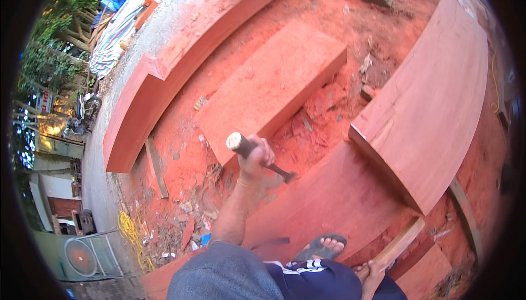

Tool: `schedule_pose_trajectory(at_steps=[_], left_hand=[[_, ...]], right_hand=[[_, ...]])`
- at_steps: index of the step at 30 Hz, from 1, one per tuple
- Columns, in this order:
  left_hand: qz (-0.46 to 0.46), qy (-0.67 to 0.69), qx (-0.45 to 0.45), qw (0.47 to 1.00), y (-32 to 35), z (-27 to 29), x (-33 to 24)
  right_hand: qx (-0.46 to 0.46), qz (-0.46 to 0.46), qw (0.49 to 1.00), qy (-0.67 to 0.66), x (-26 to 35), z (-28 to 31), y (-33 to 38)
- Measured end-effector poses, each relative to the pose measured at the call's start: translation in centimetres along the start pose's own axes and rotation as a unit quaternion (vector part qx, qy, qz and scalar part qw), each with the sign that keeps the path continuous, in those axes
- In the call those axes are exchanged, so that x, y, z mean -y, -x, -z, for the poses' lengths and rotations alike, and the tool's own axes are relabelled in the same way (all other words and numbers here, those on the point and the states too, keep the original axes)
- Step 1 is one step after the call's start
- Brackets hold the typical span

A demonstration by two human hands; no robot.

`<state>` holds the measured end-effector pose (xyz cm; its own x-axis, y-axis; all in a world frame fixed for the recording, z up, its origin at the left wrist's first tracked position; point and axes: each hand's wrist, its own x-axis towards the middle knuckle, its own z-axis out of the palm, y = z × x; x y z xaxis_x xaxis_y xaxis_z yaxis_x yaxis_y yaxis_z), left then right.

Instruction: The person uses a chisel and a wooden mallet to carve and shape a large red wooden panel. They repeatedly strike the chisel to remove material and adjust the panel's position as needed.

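Observation:
My left hand (255,160) is closed around the handle of a chisel (278,172). The pale, worn butt of its dark handle points up and left, while the blade slants down to the right. Its tip is above the edge of a long reddish timber (318,201); I cannot tell whether they touch. Low on the right, my right hand (372,276) grips a pale wooden club (395,247) by its lower end. The club's thick end lies close to the corner of a large curved timber block (433,97). My sandalled foot (324,247) rests on the long timber.
A thick rectangular slab (279,81) lies ahead on ground covered with red sawdust (183,152). Beyond it on the left curves a notched beam (159,89). Yellow rope (131,234) and scraps are at lower left, near a round fan-like unit (85,256).

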<state>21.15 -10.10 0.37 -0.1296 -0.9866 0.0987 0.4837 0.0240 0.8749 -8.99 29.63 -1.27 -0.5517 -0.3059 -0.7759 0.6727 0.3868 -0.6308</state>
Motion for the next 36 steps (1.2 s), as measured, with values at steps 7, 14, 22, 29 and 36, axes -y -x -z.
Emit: schedule_pose_trajectory(at_steps=[7,14,22,29,36], left_hand=[[-0.119,-0.494,0.142,0.849,-1.2,-2.8,-5.5],[-0.096,-0.520,0.218,0.820,2.9,-13.1,-3.2],[-0.046,-0.506,0.187,0.841,5.4,-23.3,-5.9],[0.109,-0.605,0.029,0.788,15.2,-27.6,-16.5],[0.283,-0.490,-0.205,0.798,26.1,-29.9,-24.2]], right_hand=[[-0.026,0.101,0.992,0.076,2.6,-0.6,2.0],[0.098,0.189,0.977,0.026,15.1,-5.0,2.1],[0.058,0.495,0.792,0.352,30.1,-12.8,-5.9],[0.060,0.586,0.589,0.553,34.3,-17.3,-14.4],[0.092,0.486,0.481,0.724,29.8,-17.2,-16.1]])
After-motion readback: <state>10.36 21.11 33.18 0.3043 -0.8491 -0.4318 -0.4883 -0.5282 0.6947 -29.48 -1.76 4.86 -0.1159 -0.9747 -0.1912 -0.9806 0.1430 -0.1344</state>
